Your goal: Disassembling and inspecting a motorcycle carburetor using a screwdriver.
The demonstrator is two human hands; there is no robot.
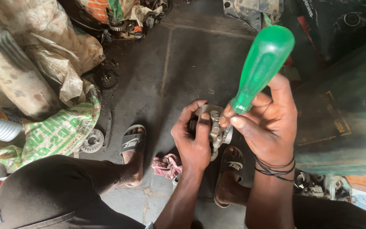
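Head view: left hand (193, 142) grips metal part (217, 132) above floor (183, 63) between sandals; right hand (267, 123) clenched on green screwdriver (261, 68), tip at part, fastener work seemingly midway.

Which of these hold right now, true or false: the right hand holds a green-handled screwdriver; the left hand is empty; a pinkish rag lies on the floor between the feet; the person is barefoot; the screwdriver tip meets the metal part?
1. The right hand holds a green-handled screwdriver. True.
2. The left hand is empty. False: it grips a small grey metal part.
3. A pinkish rag lies on the floor between the feet. True.
4. The person is barefoot. False: both feet wear black slide sandals.
5. The screwdriver's working end meets the metal part. True, though the tip itself is hidden by the fingers.
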